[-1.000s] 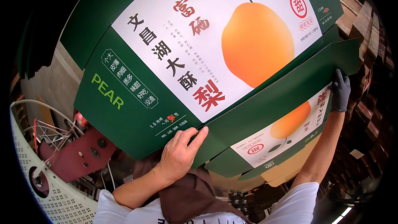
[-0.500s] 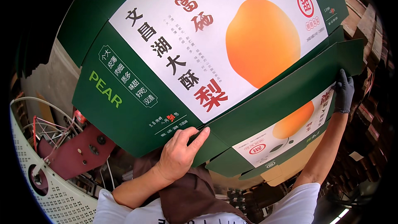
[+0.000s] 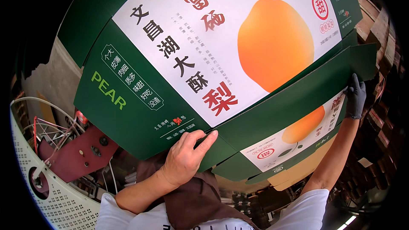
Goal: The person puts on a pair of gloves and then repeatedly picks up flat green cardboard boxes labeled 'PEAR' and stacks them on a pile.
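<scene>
Both hands grip the green fruit carton point(image 3: 140, 115): bare left hand point(image 3: 185, 159) pinching bottom-centre edge, gloved right hand point(image 3: 355, 98) clutching right-side flap; I should keep it level.

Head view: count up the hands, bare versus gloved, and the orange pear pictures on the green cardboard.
Bare left hand: 1
Dark-gloved right hand: 1
Orange pear pictures on the green cardboard: 2
Total: 4

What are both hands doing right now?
Left hand: bare, gripping the near edge of the green fruit carton.
Right hand: dark glove, gripping the carton's far flap.
</scene>
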`<action>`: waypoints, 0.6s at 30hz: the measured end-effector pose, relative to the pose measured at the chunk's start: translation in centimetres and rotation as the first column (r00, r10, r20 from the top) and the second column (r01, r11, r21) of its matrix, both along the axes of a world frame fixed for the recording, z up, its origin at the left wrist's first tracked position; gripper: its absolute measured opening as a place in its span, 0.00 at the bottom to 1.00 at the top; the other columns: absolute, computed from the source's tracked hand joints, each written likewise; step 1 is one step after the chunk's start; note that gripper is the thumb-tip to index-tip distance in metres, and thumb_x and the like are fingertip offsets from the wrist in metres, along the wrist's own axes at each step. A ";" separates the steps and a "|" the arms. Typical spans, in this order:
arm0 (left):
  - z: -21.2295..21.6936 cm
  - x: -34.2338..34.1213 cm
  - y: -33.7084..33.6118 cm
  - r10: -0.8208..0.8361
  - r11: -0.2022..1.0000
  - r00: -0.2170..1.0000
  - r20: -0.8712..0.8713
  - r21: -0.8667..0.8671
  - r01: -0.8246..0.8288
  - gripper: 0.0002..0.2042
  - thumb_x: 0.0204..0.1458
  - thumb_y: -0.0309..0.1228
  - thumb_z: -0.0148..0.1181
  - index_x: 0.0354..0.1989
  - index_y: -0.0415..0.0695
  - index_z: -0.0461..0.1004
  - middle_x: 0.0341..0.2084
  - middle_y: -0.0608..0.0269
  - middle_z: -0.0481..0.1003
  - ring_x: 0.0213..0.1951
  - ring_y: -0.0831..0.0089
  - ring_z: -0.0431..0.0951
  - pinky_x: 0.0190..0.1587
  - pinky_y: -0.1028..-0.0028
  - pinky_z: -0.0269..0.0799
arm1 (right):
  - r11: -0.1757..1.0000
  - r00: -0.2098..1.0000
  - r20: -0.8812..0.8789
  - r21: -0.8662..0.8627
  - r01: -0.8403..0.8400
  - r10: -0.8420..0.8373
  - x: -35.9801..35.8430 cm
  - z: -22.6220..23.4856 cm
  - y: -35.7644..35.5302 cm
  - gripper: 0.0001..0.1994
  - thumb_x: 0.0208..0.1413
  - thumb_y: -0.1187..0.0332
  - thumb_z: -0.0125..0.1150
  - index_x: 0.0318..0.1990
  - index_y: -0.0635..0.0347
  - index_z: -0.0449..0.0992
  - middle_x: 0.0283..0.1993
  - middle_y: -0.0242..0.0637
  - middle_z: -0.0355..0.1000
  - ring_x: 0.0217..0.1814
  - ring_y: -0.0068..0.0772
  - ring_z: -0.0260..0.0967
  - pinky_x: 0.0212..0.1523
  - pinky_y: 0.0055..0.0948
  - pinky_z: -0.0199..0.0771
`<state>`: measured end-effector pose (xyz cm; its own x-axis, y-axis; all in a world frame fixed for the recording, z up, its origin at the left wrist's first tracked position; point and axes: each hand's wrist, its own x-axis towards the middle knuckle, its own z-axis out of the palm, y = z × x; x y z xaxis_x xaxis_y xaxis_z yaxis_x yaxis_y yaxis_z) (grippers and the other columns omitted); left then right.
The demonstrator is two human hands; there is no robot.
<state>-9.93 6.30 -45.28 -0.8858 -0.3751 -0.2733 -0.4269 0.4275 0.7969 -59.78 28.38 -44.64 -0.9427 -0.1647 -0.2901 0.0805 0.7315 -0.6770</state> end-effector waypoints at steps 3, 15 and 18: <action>-0.1 0.0 0.0 0.003 1.000 1.000 -0.003 0.007 -0.003 0.26 0.43 0.17 0.57 0.55 0.41 0.74 0.37 0.59 0.68 0.33 0.66 0.71 0.35 0.71 0.73 | 1.000 1.000 0.015 0.015 0.007 -0.007 -0.2 0.1 0.1 0.14 0.63 0.69 0.57 0.53 0.65 0.74 0.37 0.26 0.68 0.29 0.12 0.62 0.26 0.14 0.63; -0.3 0.0 -0.3 0.006 1.000 1.000 -0.014 0.022 -0.006 0.24 0.43 0.18 0.58 0.54 0.42 0.75 0.36 0.60 0.68 0.33 0.67 0.72 0.34 0.72 0.73 | 0.993 0.990 -0.081 0.058 -0.107 0.112 0.4 0.2 -0.2 0.12 0.61 0.64 0.61 0.45 0.64 0.74 0.31 0.26 0.69 0.25 0.14 0.62 0.24 0.16 0.64; -0.3 0.0 -0.3 0.008 0.999 1.000 -0.020 0.033 -0.008 0.24 0.43 0.16 0.60 0.53 0.41 0.75 0.36 0.59 0.68 0.33 0.66 0.72 0.34 0.71 0.73 | 0.995 0.995 -0.045 0.055 -0.085 0.087 -0.1 0.1 0.3 0.12 0.62 0.67 0.59 0.48 0.64 0.74 0.34 0.27 0.68 0.26 0.14 0.62 0.25 0.15 0.65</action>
